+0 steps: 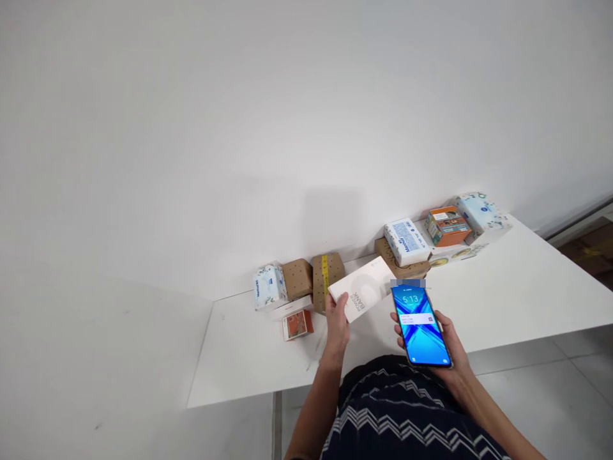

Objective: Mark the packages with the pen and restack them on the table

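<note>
My left hand (336, 324) is closed on the near end of a flat white box (364, 289) printed "POWER BANK", held tilted above the white table (517, 300). In my right hand (450, 348) is a smartphone (420, 324); its lit blue screen shows a clock and faces up at me. Both are held over the table's near edge, the phone just right of the box.
Along the wall stand a tissue pack (269, 286), two brown cardboard boxes (311, 276), a small orange box (297, 324), a white-blue pack (406, 241), an orange-green box (447, 225) and another tissue pack (480, 213). My patterned clothing (402, 415) fills the bottom.
</note>
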### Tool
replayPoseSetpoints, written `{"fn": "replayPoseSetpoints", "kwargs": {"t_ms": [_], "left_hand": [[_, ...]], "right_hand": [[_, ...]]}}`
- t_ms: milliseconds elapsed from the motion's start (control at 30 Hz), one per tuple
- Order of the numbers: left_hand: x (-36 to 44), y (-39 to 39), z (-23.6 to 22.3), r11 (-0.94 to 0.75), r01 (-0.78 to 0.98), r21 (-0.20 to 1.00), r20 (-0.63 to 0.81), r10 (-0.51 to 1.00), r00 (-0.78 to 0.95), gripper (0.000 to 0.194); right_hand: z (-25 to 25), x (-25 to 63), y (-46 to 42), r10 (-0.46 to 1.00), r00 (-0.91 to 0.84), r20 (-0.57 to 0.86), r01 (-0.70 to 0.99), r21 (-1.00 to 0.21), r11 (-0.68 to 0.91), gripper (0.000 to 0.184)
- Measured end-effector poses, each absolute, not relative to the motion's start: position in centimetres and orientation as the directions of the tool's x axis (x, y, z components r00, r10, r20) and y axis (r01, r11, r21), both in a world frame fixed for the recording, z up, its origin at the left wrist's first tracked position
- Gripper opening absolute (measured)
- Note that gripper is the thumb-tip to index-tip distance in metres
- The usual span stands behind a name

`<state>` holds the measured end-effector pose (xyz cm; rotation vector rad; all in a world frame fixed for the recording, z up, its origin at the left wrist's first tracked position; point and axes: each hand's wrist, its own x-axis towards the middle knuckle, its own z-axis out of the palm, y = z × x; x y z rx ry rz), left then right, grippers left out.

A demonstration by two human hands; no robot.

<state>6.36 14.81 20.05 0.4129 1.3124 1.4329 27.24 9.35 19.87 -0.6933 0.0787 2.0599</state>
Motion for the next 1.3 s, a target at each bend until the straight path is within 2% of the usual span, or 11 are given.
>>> {"fn": "replayPoseSetpoints", "kwargs": {"t_ms": [133, 300, 467, 633, 833, 1000, 1100, 1300], "left_hand": [[4.9, 15.4, 19.6, 0.173, -0.380, 0.909, -0.339, 0.836, -0.431, 0.041], [4.8, 16.6, 19.6, 0.172, -0.316, 0.933, -0.308, 0.835, -0.456, 0.036], [6.1, 17.9, 19.5, 0.184, -0.212, 0.960, -0.265, 0.841, -0.472, 0.035], [7.9, 18.5, 19.2, 0.092, -0.050, 0.994, -0.105, 0.876, -0.471, 0.045], [10.4, 18.9, 19.9, 0.066, 0.039, 0.997, -0.039, 0.875, -0.483, 0.056], [13.4, 19.8, 18.4, -0.047, 0.004, 0.999, 0.043, 0.885, -0.463, 0.066], [15.5, 20.1, 16.0, -0.069, -0.017, 0.997, 0.057, 0.924, -0.378, 0.070], [17.6, 20.5, 13.3, -0.083, 0.077, 0.994, 0.094, 0.983, -0.156, 0.074]], "right_hand": [[18.5, 29.6, 9.6, 0.749, -0.235, -0.619, -0.807, -0.305, -0.505, 0.047], [15.8, 31.2, 9.7, 0.649, -0.009, -0.760, -0.758, -0.418, -0.500, 0.037], [13.1, 31.5, 9.4, 0.603, 0.044, -0.796, -0.766, -0.415, -0.492, 0.029], [11.7, 31.4, 9.6, 0.532, 0.175, -0.828, -0.693, -0.488, -0.531, 0.028], [11.0, 31.4, 9.3, 0.529, 0.167, -0.832, -0.691, -0.481, -0.539, 0.031], [11.0, 31.1, 9.0, 0.534, 0.171, -0.828, -0.695, -0.485, -0.530, 0.028], [11.1, 31.1, 8.8, 0.546, 0.181, -0.818, -0.698, -0.498, -0.515, 0.027], [11.4, 31.1, 8.7, 0.531, 0.202, -0.823, -0.694, -0.503, -0.515, 0.029]]}}
